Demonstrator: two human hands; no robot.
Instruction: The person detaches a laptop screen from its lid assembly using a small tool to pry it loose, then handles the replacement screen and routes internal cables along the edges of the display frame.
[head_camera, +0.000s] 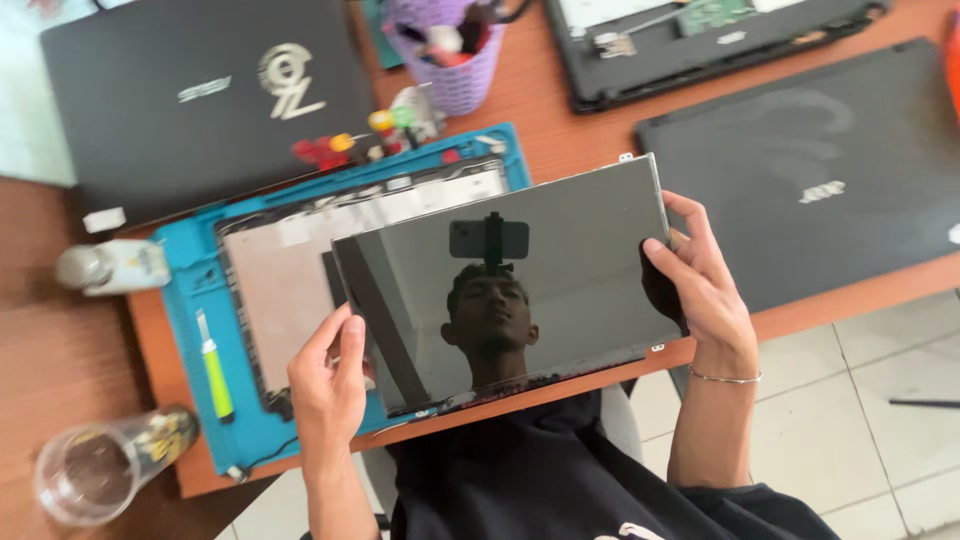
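Head view: screen panel (560, 270) hides much of blue mat (190, 290).

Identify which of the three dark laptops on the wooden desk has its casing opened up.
The black laptop at the top edge: its cover is off, exposing inner parts. The left laptop and right laptop lie closed, lids intact.

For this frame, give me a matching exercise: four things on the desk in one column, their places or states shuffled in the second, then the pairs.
Things
1. screen panel
2. green-handled tool
3. purple basket
4. clear cup

Places or states
A. lying on the blue mat
B. held by the left hand and right hand
C. at the near left desk corner
D. standing behind the mat, full of small items

Pairs: 1-B, 2-A, 3-D, 4-C
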